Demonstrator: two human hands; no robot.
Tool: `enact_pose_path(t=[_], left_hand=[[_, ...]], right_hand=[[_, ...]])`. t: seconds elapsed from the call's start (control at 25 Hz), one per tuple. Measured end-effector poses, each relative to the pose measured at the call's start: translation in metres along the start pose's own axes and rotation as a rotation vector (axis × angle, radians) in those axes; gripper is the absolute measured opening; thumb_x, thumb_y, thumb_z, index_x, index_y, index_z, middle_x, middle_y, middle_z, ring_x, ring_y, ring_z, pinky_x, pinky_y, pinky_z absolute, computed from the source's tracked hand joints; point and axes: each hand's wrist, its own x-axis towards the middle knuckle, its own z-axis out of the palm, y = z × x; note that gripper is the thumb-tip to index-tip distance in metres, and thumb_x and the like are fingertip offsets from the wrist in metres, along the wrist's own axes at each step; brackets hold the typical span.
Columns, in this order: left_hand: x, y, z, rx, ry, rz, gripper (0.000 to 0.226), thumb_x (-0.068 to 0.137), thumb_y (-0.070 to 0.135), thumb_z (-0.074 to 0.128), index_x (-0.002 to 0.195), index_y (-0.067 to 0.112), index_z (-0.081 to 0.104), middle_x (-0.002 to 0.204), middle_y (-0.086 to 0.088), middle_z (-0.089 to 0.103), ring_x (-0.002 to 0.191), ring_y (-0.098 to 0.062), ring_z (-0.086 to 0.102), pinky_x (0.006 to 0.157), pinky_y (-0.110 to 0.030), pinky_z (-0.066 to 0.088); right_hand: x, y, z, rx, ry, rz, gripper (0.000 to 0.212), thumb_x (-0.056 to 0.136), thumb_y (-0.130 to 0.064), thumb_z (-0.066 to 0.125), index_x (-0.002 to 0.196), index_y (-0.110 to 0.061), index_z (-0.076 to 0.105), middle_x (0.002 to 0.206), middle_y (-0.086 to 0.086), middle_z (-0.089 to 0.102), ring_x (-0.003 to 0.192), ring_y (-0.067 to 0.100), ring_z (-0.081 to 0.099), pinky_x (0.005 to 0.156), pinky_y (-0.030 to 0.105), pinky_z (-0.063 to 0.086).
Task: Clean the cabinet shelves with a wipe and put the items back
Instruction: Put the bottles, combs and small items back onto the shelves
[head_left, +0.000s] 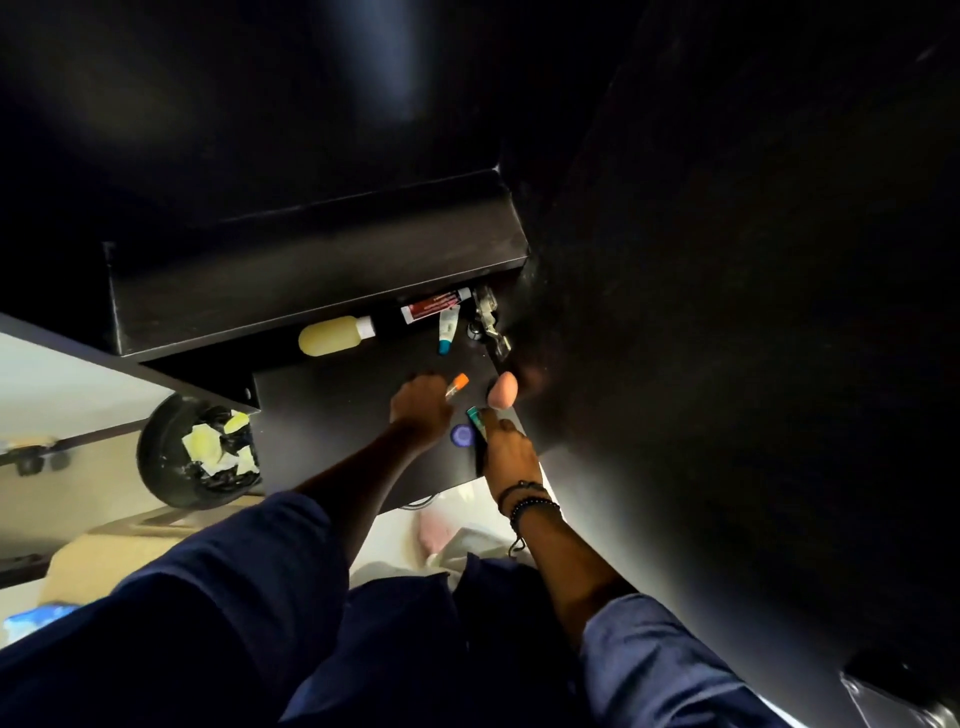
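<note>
Black shelf (332, 400) carried a yellow bottle (331, 336) and 2 tubes at the back. Left hand (420, 408) was clamped around an orange-capped tube (457, 385); right hand (506, 449) gripped a green-tipped item (475, 417), beside a blue cap (462, 434).

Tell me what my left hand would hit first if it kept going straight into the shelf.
Probably the small white tube with the teal cap, lying beyond the left hand and its orange-capped tube; depth is hard to judge.

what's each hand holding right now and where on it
Left hand grips an orange-capped tube by its lower body. Right hand touches a teal-tipped item; grip unclear.
</note>
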Motion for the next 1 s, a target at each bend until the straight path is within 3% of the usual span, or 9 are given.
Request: enact_pose_path(t=[0.2, 0.36, 0.44, 0.52, 0.64, 0.72, 0.8, 0.88, 1.0], left_hand=[[-0.003, -0.009, 0.009, 0.006, 0.007, 0.027, 0.018, 0.090, 0.011, 0.050, 0.104, 0.005, 0.060, 0.113, -0.019, 0.063, 0.109, -0.038, 0.057, 0.088, -0.042, 0.044], [-0.037, -0.016, -0.007, -0.117, 0.065, 0.038, 0.018, 0.087, 0.015, 0.056, 0.104, 0.008, 0.060, 0.108, -0.016, 0.065, 0.106, -0.037, 0.059, 0.085, -0.041, 0.045], [-0.062, -0.021, -0.024, -0.221, 0.176, 0.031, 0.020, 0.087, 0.015, 0.057, 0.106, 0.008, 0.058, 0.102, -0.015, 0.067, 0.098, -0.037, 0.063, 0.076, -0.039, 0.046], [-0.086, -0.029, -0.042, -0.344, 0.317, 0.011, 0.033, 0.087, 0.016, 0.058, 0.119, 0.013, 0.050, 0.103, -0.012, 0.067, 0.093, -0.034, 0.065, 0.073, -0.036, 0.049], [-0.119, -0.040, -0.074, -0.562, 0.556, 0.056, 0.045, 0.089, 0.019, 0.058, 0.129, 0.028, 0.041, 0.108, -0.001, 0.065, 0.088, -0.022, 0.069, 0.075, -0.036, 0.056], [-0.134, -0.040, -0.099, -0.617, 0.688, 0.105, 0.039, 0.091, 0.020, 0.057, 0.127, 0.026, 0.043, 0.103, 0.002, 0.064, 0.082, -0.011, 0.065, 0.074, -0.024, 0.054], [-0.141, -0.040, -0.127, -0.640, 0.807, 0.133, 0.036, 0.091, 0.019, 0.058, 0.126, 0.023, 0.046, 0.097, 0.002, 0.062, 0.080, -0.013, 0.061, 0.072, -0.020, 0.048], [-0.137, -0.043, -0.152, -0.657, 0.883, 0.162, 0.034, 0.091, 0.021, 0.058, 0.123, 0.024, 0.047, 0.092, 0.002, 0.062, 0.082, -0.017, 0.064, 0.075, -0.031, 0.054], [-0.125, -0.056, -0.182, -0.602, 0.923, 0.155, 0.028, 0.092, 0.017, 0.056, 0.118, 0.024, 0.047, 0.092, 0.003, 0.062, 0.086, -0.013, 0.064, 0.076, -0.040, 0.056]], right_hand=[[-0.011, -0.008, -0.013, 0.049, 0.053, 0.011, 0.046, 0.090, -0.008, 0.049, 0.134, -0.021, 0.046, 0.110, 0.018, 0.063, 0.097, 0.039, 0.061, 0.077, 0.040, 0.048], [-0.026, -0.020, -0.031, 0.198, 0.145, 0.001, 0.036, 0.086, -0.007, 0.052, 0.119, -0.017, 0.055, 0.117, 0.017, 0.063, 0.095, 0.037, 0.063, 0.068, 0.029, 0.043], [-0.030, -0.031, -0.041, 0.277, 0.210, -0.058, 0.035, 0.084, -0.006, 0.054, 0.116, -0.018, 0.059, 0.126, 0.013, 0.059, 0.098, 0.031, 0.064, 0.073, 0.024, 0.047], [-0.031, -0.047, -0.052, 0.361, 0.276, -0.161, 0.032, 0.083, -0.006, 0.057, 0.113, -0.017, 0.061, 0.116, 0.009, 0.064, 0.097, 0.030, 0.065, 0.082, 0.037, 0.055], [-0.031, -0.084, -0.076, 0.472, 0.412, -0.318, 0.029, 0.083, -0.018, 0.057, 0.111, -0.022, 0.062, 0.108, 0.004, 0.066, 0.089, 0.024, 0.067, 0.077, 0.047, 0.056], [-0.029, -0.113, -0.097, 0.565, 0.475, -0.414, 0.028, 0.084, -0.015, 0.059, 0.111, -0.017, 0.065, 0.107, 0.003, 0.067, 0.085, 0.016, 0.067, 0.072, 0.037, 0.058], [-0.023, -0.147, -0.120, 0.695, 0.489, -0.468, 0.027, 0.085, -0.006, 0.062, 0.111, -0.009, 0.066, 0.106, 0.007, 0.066, 0.080, 0.009, 0.065, 0.068, 0.022, 0.057], [-0.010, -0.181, -0.142, 0.887, 0.447, -0.429, 0.030, 0.082, 0.001, 0.063, 0.111, -0.007, 0.064, 0.106, 0.011, 0.066, 0.079, 0.009, 0.065, 0.065, 0.015, 0.053], [0.015, -0.214, -0.156, 0.937, 0.378, -0.384, 0.039, 0.079, 0.003, 0.065, 0.115, -0.012, 0.060, 0.105, 0.009, 0.066, 0.085, 0.016, 0.069, 0.068, 0.022, 0.058]])
